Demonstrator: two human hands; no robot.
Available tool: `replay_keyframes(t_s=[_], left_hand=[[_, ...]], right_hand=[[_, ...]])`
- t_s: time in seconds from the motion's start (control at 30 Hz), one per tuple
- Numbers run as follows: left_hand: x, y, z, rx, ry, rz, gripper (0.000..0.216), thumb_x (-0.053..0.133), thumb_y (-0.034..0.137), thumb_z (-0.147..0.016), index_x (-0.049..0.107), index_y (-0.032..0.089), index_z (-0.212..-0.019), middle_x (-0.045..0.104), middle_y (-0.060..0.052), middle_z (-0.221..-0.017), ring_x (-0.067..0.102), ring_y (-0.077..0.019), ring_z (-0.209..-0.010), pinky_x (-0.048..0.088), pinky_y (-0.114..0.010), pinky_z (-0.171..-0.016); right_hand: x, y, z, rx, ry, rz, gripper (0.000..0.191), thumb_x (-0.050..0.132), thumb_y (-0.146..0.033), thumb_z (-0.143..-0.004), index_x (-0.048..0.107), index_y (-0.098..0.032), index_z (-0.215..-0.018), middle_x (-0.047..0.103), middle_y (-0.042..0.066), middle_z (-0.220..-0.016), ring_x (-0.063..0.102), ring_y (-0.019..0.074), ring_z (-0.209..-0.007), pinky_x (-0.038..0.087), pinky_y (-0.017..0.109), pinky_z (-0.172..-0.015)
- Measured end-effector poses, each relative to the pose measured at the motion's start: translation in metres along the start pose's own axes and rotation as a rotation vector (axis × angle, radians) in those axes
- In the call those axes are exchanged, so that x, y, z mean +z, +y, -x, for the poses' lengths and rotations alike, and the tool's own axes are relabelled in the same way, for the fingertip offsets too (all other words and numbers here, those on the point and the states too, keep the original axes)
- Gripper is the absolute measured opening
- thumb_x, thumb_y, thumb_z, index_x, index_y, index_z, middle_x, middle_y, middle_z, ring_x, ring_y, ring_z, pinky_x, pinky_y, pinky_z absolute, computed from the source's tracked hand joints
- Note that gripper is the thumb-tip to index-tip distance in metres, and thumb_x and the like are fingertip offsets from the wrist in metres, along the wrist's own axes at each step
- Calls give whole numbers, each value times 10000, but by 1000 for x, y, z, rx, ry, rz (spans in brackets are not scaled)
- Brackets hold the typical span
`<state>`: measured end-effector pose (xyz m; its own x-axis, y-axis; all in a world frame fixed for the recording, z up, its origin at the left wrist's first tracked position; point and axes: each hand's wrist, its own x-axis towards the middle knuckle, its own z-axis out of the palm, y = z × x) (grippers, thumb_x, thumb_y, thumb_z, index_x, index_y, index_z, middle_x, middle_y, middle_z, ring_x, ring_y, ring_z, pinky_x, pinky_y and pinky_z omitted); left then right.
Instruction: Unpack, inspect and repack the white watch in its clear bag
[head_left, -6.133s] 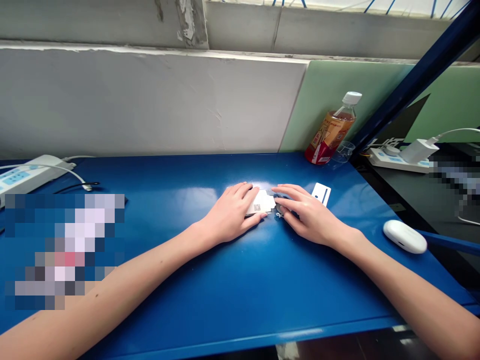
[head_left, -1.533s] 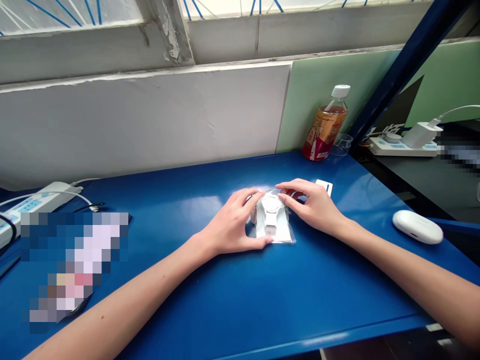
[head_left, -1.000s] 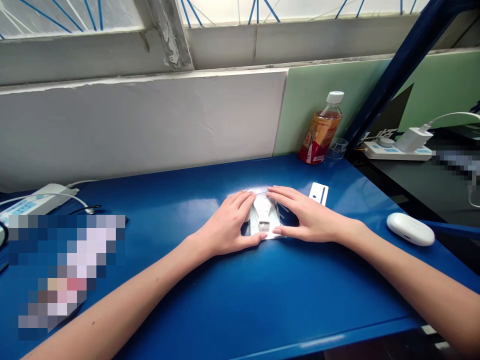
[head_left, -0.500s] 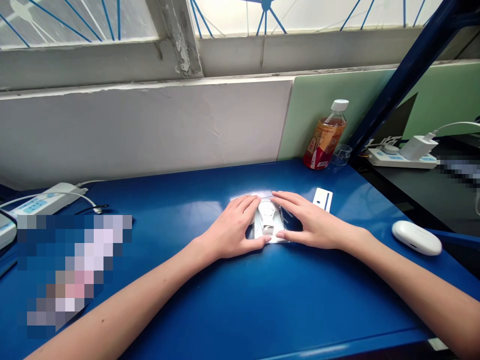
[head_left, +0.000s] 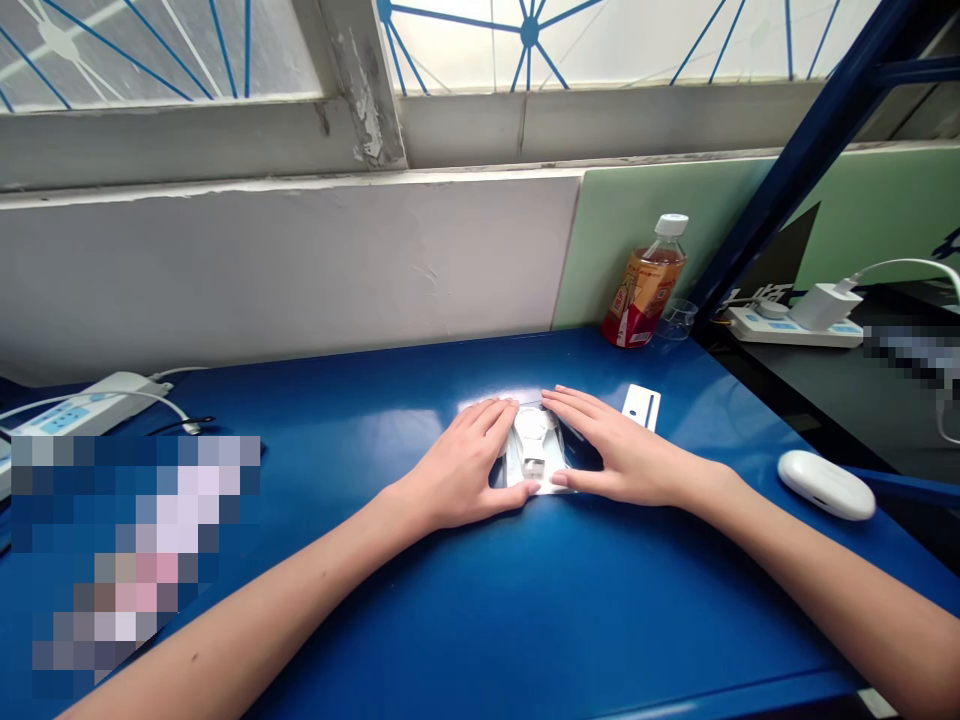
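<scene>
A small clear plastic bag (head_left: 537, 462) with a white watch-like item inside lies flat on the blue table (head_left: 465, 610). My left hand (head_left: 459, 468) rests palm down along the bag's left side, fingers stretched out and thumb at its near edge. My right hand (head_left: 615, 452) lies flat along the bag's right side, fingers stretched out over it. Both hands press on the bag from either side; neither grips it.
A small white card (head_left: 642, 407) lies just right of my right hand. A tea bottle (head_left: 646, 284) and a clear cup (head_left: 677, 318) stand at the back right. A white earbud case (head_left: 826, 484) sits at the right edge. A power strip (head_left: 79, 412) lies far left.
The white item went from being handled between my fingers to lying in the flat clear bag. My right hand lowered flat beside it. Over the last half second only the view tilted up.
</scene>
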<state>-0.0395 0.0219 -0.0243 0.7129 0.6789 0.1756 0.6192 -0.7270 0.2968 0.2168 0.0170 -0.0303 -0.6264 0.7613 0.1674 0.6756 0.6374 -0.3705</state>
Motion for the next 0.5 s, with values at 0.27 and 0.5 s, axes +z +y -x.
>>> replay_keyframes(t_s=[0.27, 0.5], left_hand=[[1, -3, 1, -34, -48, -3, 965, 568, 708, -847, 312, 65, -1519, 355, -219, -1570, 300, -351, -1475, 287, -495, -1198], [0, 0, 0, -25, -1, 4, 910, 615, 661, -842, 358, 79, -1493, 413, -224, -1532, 355, -364, -1442, 341, -515, -1162]], right_hand=[[-4, -2, 0, 5, -17, -2, 920, 614, -620, -860, 303, -103, -1555, 339, 207, -1592, 253, 376, -1496, 340, 568, -1176], [-3, -2, 1, 25, -42, 10, 928, 596, -641, -863, 286, -116, -1563, 319, 195, -1604, 246, 370, -1500, 337, 561, -1181]])
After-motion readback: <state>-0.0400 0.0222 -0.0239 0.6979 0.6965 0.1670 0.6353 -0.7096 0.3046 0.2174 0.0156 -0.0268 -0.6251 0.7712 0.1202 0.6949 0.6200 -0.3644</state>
